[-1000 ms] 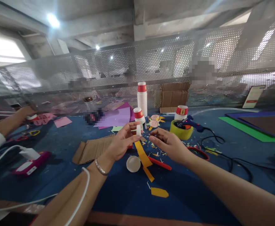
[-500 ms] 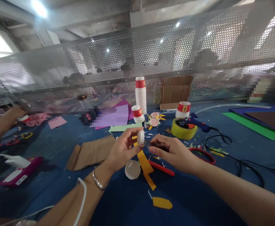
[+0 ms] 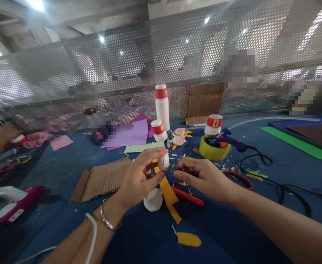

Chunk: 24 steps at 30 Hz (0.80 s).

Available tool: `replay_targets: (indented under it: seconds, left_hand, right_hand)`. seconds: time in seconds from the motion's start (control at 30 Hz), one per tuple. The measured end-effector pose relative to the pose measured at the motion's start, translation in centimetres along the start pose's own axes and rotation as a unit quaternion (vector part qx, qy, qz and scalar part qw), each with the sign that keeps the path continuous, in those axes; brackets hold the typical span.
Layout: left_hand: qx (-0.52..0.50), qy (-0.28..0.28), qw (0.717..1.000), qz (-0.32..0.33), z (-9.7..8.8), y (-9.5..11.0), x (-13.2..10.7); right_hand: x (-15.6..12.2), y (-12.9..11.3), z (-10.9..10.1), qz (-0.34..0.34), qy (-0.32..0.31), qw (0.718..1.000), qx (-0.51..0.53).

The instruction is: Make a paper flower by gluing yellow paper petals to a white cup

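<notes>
My left hand (image 3: pixel 137 176) pinches a short white round piece, like the cut base of a paper cup (image 3: pixel 164 161), between thumb and fingers. My right hand (image 3: pixel 202 176) is closed around a dark-handled thin tool (image 3: pixel 172 169), whose slim tip points at the cup base's lower edge. Most of this tool is hidden by the fingers, so its kind is unclear. Under the hands lie a white paper disc (image 3: pixel 153 200), an orange paper strip (image 3: pixel 168 192) and a long red stick-like object (image 3: pixel 188 196). Nearer me is an orange paper tag (image 3: pixel 188 239).
Behind stand a tall stack of paper cups (image 3: pixel 162 110), another cup (image 3: pixel 158 130) and a tape roll (image 3: pixel 214 148) with a glue gun (image 3: pixel 229 140) on it. Corrugated cardboard (image 3: pixel 105 178) lies left, beyond a power strip (image 3: pixel 16 205). Another person's hand (image 3: pixel 6 137) is far left.
The view has shifted slightly. My left hand has tilted the cup base a little, turning its round face more toward me. The tool remains close to its edge in my right hand.
</notes>
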<state>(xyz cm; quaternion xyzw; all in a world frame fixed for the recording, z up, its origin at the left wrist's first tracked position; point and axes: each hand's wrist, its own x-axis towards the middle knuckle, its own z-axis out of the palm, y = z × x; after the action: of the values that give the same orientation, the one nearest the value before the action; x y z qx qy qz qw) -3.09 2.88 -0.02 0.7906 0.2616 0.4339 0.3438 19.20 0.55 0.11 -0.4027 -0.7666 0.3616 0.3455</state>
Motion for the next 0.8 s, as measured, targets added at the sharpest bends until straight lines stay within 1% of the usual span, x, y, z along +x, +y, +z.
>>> replay_targets:
  seconds: [0.17, 0.3, 0.4, 0.5, 0.6, 0.7, 0.8]
  left_hand:
    - [0.075, -0.002, 0.997, 0.022, -0.5, 0.5, -0.2]
    - [0.088, 0.001, 0.996, 0.034, -0.5, 0.8, -0.2]
    - [0.072, -0.002, 0.997, 0.031, -0.3, 1.0, -0.2]
    - [0.041, -0.003, 0.999, 0.005, 0.0, 1.2, -0.2]
    - [0.016, 0.008, 1.000, -0.012, 0.2, 1.3, -0.1]
    - [-0.014, 0.016, 0.999, -0.025, 0.1, 1.2, 0.1]
    - [-0.046, 0.009, 0.998, -0.050, -0.1, 0.9, 0.2]
  right_hand:
    - [-0.2, -0.3, 0.0, -0.005, -0.005, 1.000, -0.007]
    - [-0.3, -0.8, -0.1, -0.014, -0.004, 1.000, -0.013]
    - [-0.4, -1.0, -0.1, -0.021, 0.000, 1.000, -0.013]
    - [-0.5, -1.1, 0.0, -0.015, -0.002, 1.000, 0.005]
    - [-0.6, -1.2, 0.0, -0.002, -0.004, 1.000, 0.002]
    - [-0.5, -1.2, -0.1, -0.002, -0.006, 1.000, -0.017]
    - [-0.5, -1.1, -0.3, 0.000, -0.007, 1.000, -0.008]
